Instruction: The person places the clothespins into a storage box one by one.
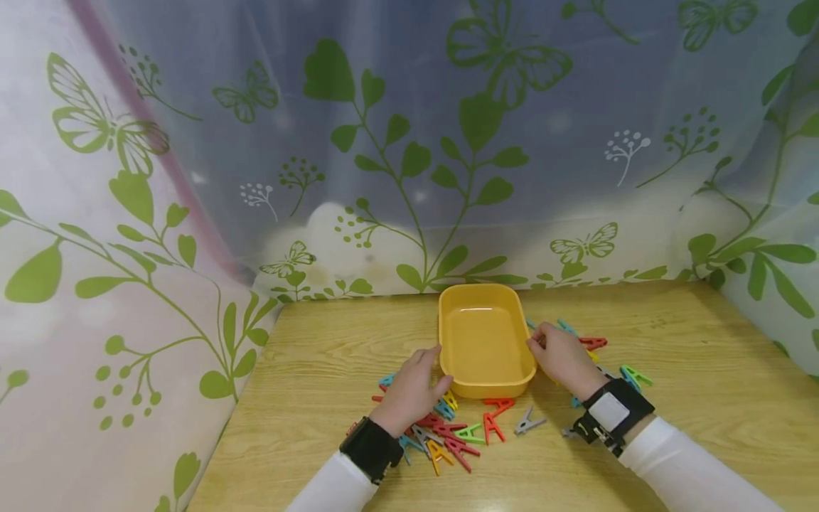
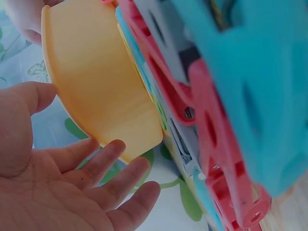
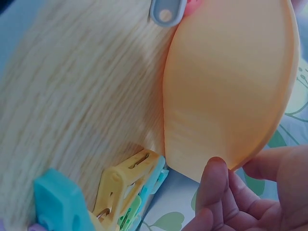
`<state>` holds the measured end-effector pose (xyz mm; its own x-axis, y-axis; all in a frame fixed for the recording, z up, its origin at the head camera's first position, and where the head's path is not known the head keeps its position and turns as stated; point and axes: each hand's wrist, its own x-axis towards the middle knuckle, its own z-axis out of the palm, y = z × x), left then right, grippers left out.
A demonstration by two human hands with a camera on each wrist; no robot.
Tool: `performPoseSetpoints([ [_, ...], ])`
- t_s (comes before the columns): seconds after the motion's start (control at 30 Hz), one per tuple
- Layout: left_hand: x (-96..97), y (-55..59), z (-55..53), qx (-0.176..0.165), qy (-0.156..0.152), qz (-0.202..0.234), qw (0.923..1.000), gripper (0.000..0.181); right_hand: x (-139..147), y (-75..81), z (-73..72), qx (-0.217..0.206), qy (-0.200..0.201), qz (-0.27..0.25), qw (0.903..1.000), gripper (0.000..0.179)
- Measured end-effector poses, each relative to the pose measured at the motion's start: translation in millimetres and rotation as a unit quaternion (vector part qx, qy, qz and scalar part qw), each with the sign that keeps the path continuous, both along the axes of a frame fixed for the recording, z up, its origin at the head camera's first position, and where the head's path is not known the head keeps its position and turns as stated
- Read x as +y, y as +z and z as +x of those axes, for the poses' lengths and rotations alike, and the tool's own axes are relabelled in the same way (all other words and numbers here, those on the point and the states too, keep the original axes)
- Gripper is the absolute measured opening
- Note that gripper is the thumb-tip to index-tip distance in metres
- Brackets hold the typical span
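Observation:
A yellow rectangular plastic tub (image 1: 488,390) stands on the table, its bare inner floor showing in the head view. At its left rim is my left hand (image 1: 409,391), thumb touching the edge and fingers loosely extended along the side. My right hand (image 1: 566,359) pinches the right rim between thumb and bent fingers (image 3: 214,175). Colourful plastic clothespins lie around the tub. Near my left hand are an orange clothespin (image 1: 438,455) and a red clothespin (image 1: 491,428). Beyond my right hand lies a green clothespin (image 1: 635,375).
A grey clothespin (image 1: 528,422) lies in front of the tub. More clothespins, including a red one (image 1: 593,343), spread to the right. The wooden table (image 1: 345,341) is bordered at the back and sides by a leaf-and-butterfly curtain (image 1: 409,178), close behind the tub.

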<state>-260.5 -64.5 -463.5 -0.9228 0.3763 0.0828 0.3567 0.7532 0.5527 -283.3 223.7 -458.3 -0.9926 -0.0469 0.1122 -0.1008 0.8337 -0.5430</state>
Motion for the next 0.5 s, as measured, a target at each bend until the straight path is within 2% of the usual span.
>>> performPoseSetpoints([
  [0.5, -0.1, -3.5, 0.5, 0.008, 0.007, 0.002, 0.9999, 0.062, -0.7, 1.8, 4.7, -0.012, -0.002, -0.014, 0.9998, 0.02],
])
